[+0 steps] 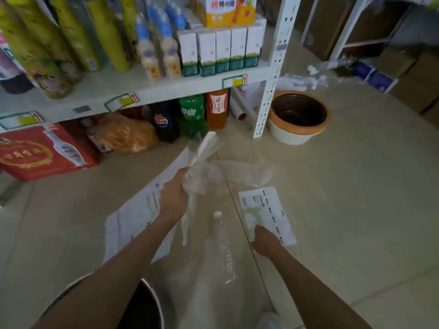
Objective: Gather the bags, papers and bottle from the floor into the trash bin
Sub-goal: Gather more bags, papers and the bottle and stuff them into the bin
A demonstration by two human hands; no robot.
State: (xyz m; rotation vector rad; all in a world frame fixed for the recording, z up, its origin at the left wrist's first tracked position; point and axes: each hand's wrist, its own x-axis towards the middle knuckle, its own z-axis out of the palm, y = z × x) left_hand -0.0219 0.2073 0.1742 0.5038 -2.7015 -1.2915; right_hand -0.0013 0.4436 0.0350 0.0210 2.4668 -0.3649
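Head view: left hand (174, 195) is fisted tight on a bunch of clear plastic bags (202, 172) plus a large sheet of paper (135, 219), held up off the floor (356, 186). Right hand (263, 241) is down at the near edge of a small printed paper (266, 210) lying flat on the floor; fingers look to be touching or pinching that edge, can't tell if closed on it. This paper's long axis runs away from the hand, slightly leftward at the far end, so the right hand is clearly the nearer one.

Clear bottle (222, 243) lies on the floor between the two arms, white cap pointing away, body pointing back toward the person, just left of the right hand. Dark trash bin (145, 307) sits at bottom of frame under the left forearm, near the bottle's base. Judgement: small paper is next, then the bottle.
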